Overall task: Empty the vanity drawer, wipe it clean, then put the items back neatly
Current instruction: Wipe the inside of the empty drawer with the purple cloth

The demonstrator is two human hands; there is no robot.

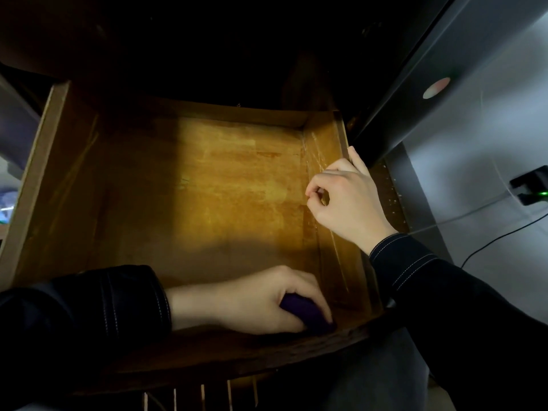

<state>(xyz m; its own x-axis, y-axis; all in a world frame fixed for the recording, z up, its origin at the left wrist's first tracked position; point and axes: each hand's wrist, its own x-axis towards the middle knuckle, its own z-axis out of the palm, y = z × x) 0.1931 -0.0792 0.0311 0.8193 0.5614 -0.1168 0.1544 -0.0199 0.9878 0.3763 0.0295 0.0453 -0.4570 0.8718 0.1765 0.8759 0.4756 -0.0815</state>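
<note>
The wooden vanity drawer [207, 185] stands pulled out below me, its worn bottom bare with nothing lying in it. My left hand [261, 301] is down at the drawer's near right corner, fingers curled round a dark purple cloth [305, 314] pressed against the bottom. My right hand [347, 197] rests on the drawer's right side wall [329, 137], fingers curled over its top edge, thumb and forefinger touching inside the drawer.
The dark vanity top overhangs the drawer's back. A grey wall runs along the right, with a black device [530, 185] showing a green light and a thin cable [489, 241] trailing down. My knee in grey trousers [370, 375] sits under the drawer front.
</note>
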